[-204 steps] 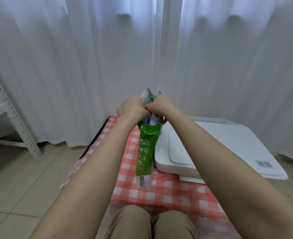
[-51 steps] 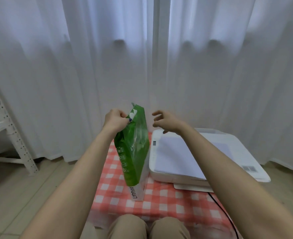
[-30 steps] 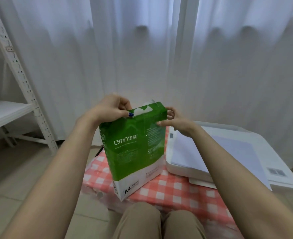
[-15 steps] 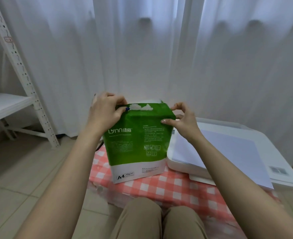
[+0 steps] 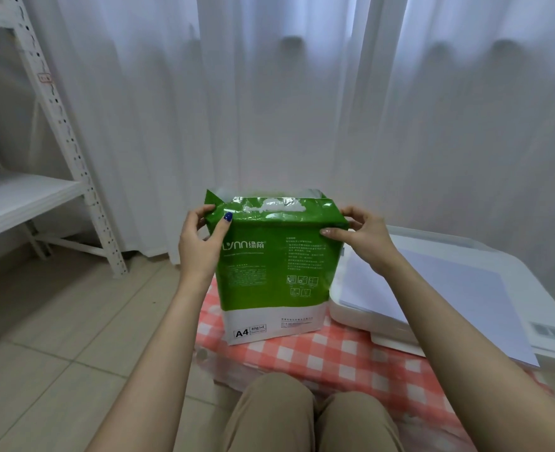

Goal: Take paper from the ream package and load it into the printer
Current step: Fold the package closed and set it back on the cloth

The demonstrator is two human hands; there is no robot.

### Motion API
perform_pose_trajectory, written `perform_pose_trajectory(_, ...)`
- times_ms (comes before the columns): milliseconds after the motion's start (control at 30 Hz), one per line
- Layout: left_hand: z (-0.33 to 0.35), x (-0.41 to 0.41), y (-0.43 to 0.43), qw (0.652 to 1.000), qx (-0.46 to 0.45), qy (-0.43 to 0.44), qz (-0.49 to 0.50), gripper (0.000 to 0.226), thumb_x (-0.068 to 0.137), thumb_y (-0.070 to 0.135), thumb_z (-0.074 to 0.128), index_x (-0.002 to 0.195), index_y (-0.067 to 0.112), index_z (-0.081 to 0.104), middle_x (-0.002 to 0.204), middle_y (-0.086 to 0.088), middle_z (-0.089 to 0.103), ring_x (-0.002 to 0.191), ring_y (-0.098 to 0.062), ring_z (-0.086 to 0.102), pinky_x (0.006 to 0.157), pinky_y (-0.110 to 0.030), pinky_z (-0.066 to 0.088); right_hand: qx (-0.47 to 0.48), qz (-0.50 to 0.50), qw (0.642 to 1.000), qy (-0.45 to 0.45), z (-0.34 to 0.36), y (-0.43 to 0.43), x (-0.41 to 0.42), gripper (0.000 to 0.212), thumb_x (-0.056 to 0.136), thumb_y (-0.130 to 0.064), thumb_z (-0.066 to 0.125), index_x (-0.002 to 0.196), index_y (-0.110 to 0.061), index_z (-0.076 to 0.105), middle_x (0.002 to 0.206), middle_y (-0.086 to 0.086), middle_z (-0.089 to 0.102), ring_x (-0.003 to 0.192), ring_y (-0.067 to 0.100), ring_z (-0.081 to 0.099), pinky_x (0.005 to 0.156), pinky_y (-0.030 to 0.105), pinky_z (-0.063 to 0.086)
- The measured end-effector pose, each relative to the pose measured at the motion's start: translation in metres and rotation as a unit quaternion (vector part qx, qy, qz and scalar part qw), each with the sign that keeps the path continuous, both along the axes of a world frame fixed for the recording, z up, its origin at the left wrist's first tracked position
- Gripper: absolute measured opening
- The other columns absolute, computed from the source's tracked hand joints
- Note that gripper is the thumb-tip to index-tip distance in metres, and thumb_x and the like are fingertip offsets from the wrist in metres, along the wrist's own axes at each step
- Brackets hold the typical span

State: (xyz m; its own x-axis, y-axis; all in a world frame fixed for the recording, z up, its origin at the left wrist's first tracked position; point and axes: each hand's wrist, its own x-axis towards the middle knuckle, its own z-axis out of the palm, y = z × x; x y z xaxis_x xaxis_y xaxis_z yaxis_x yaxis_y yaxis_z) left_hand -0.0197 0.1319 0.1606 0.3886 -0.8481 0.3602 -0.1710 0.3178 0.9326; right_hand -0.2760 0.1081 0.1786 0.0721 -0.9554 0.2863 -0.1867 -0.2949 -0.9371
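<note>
Green and white, the ream package (image 5: 269, 265) stands upright on the red-checked cloth (image 5: 351, 353), broad face to the camera, A4 label low on the left. Its top is torn open, with a ragged white strip along the upper edge. The left hand (image 5: 201, 246) clamps the upper left corner, blue-nailed thumb (image 5: 224, 223) on the front and fingers curled behind. The right hand (image 5: 364, 236) pinches the upper right corner the same way, thumb flat across the front. Just to the right sits the white printer (image 5: 530, 305), close against the pack; whether they touch I can't tell. White paper (image 5: 449, 295) lies on the printer's lid. A white curtain (image 5: 302, 109) hangs behind, and a metal shelf rack (image 5: 64, 125) stands at far left.
</note>
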Motion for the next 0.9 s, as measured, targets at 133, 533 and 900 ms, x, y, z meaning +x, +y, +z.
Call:
perform_pose_trajectory(133, -0.004, 0.003, -0.007, 1.000, 0.016, -0.010, -0.022, 0.011, 0.086, 0.024, 0.064, 0.093, 0.015, 0.064, 0.124, -0.011, 0.061, 0.121, -0.022, 0.053, 0.091, -0.019, 0.045, 0.004, 0.012, 1.000, 0.010, -0.001, -0.001, 0.000, 0.024, 0.074, -0.001, 0.075, 0.080, -0.021, 0.062, 0.084, -0.003, 0.066, 0.082, 0.012, 0.062, 0.073, 0.021, 0.052)
perform_pose_trajectory(533, -0.002, -0.003, -0.005, 0.999, -0.024, 0.043, -0.011, 0.020, 0.090, 0.017, 0.057, 0.070, 0.021, 0.057, 0.071, 0.004, 0.055, 0.069, -0.008, 0.049, 0.067, -0.024, 0.040, 0.034, 0.004, 0.999, -0.007, 0.004, -0.001, 0.006, 0.011, 0.081, -0.011, 0.070, 0.082, -0.018, 0.062, 0.084, -0.001, 0.067, 0.081, 0.013, 0.065, 0.081, 0.027, 0.052)
perform_pose_trajectory(900, 0.003, -0.010, -0.011, 0.997, 0.026, -0.011, 0.068, 0.016, 0.085, 0.017, 0.062, 0.093, 0.016, 0.049, 0.099, 0.002, 0.055, 0.100, -0.015, 0.051, 0.087, -0.032, 0.043, 0.077, -0.065, 0.995, -0.016, 0.013, -0.008, 0.020, 0.025, 0.086, -0.029, 0.064, 0.066, -0.019, 0.053, 0.075, 0.000, 0.059, 0.073, 0.013, 0.057, 0.069, 0.027, 0.046)
